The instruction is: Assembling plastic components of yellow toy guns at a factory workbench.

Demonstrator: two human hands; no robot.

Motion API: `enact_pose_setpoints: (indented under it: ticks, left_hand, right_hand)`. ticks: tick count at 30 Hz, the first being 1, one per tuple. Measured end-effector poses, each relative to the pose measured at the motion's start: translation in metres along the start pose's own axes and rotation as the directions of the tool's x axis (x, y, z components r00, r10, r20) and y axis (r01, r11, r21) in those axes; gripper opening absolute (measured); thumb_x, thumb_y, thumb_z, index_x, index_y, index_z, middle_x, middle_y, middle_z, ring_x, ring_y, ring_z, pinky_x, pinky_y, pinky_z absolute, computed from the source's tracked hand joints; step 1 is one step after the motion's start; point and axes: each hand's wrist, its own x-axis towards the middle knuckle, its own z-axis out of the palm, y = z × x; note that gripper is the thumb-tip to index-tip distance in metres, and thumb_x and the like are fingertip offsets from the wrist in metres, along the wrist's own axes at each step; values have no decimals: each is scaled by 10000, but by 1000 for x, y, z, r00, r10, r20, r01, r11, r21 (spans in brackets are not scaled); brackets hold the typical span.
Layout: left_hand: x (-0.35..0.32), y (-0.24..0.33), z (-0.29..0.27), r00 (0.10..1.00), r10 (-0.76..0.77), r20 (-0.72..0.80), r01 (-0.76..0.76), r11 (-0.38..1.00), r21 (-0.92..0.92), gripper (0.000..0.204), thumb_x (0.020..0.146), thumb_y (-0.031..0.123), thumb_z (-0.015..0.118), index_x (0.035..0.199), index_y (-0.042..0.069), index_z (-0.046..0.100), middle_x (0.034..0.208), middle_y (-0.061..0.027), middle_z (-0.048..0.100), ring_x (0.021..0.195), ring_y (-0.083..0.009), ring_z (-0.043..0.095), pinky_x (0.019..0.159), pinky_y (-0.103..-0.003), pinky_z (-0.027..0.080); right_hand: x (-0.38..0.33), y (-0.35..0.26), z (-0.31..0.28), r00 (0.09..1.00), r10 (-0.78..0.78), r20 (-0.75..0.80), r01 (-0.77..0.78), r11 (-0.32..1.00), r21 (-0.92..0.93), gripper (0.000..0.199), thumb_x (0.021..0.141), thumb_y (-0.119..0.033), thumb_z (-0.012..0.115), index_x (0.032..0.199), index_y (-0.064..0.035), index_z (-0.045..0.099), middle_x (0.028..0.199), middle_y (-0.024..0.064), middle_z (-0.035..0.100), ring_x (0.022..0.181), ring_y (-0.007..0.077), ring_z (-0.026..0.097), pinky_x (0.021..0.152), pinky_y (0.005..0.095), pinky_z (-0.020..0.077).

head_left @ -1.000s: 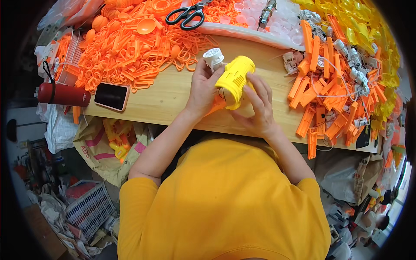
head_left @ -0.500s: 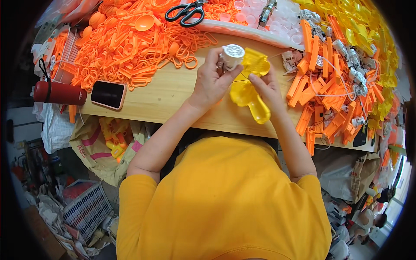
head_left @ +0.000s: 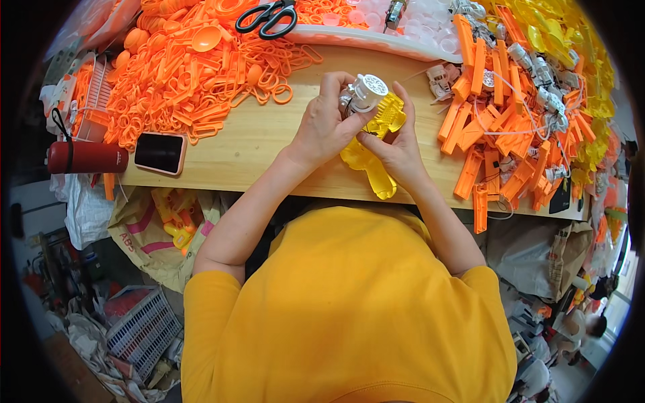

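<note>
Left hand [head_left: 324, 129] grips white perforated-faced module [head_left: 369, 93], right hand [head_left: 401, 152] yellow shell [head_left: 359, 156], handle [head_left: 381, 183] toward five o'clock; keep both steady.

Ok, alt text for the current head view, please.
A person's left hand holds a round white part close to a yellow plastic shell in the right hand, over a wooden table. Orange plastic parts are heaped at both sides, with a phone and red bottle at left.
</note>
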Motion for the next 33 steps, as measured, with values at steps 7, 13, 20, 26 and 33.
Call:
enact_pose_setpoints:
  ticks: [7,13,20,26,33]
  left_hand:
    - [-7,7,-10,974,196,-110,-171,964,202,387,748,166,783,1043,2,592,940,-53,598,733,-105,531,612,-238,445]
    - [-19,9,-7,995,59,-75,-62,998,-29,427,729,100,784,1121,9,640,971,-52,611,752,-98,538,658,-234,464]
    - [-25,27,-12,976,-215,39,218,972,-90,473,786,-26,716,1238,-23,575,1091,-56,651,951,-110,617,845,-257,508]
    - [-31,23,-3,992,-113,-47,107,987,-122,461,749,-7,723,1197,-9,616,938,-89,702,768,-123,666,715,-253,544]
    - [-32,28,1,977,-198,-74,186,972,-147,450,748,-5,737,1185,-7,629,936,-92,701,771,-116,666,709,-247,548]
  right_hand:
    - [-9,-2,6,1000,-23,-13,22,998,-53,787,856,76,585,1473,-154,153,1332,108,427,1181,184,488,974,321,441]
    - [-10,15,4,967,-253,-13,246,951,-190,727,897,46,543,1477,-101,131,1339,110,424,1215,191,463,1012,319,399]
    - [-10,7,-2,973,-215,85,231,922,-310,778,860,-6,633,1477,-57,161,1308,134,493,1196,208,513,1000,329,417]
    - [-11,5,-3,961,-263,85,272,848,-455,742,770,-17,718,1401,-15,328,1240,145,571,1152,233,577,955,342,473]
    - [-11,3,1,961,-267,65,268,860,-434,722,741,12,717,1368,-9,360,1200,139,591,1142,225,588,935,332,494]
